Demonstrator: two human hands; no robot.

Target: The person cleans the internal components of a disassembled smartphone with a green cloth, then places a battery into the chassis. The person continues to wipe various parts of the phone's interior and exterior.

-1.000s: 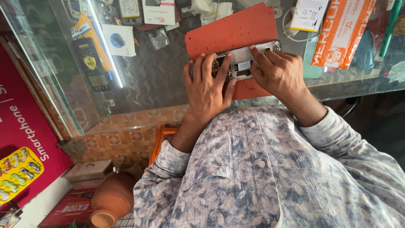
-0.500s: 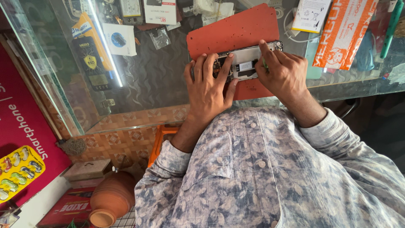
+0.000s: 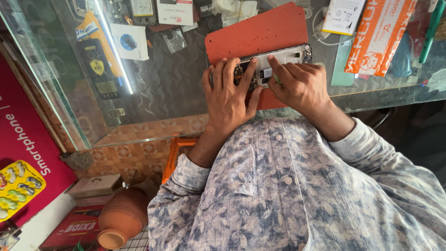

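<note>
So the opened-up phone (image 3: 274, 62) is lying flat on a red mat (image 3: 258, 32) on the glass worktop (image 3: 176, 88). The left hand (image 3: 230, 95) has its fingers spread over the phone's left end, pressing down rather than wrapped round it. The right hand (image 3: 302, 86) rests at the middle with the forefinger on the insides; can't tell if its grip pinches anything. An orange packet (image 3: 378, 35) lies to the right.

I've got the opened silver phone with its exposed circuit board (image 3: 274, 62) on the red rubber work mat (image 3: 260, 32), which sits on the glass counter (image 3: 176, 88); orange plastic mailer bag (image 3: 378, 37) off right.
</note>
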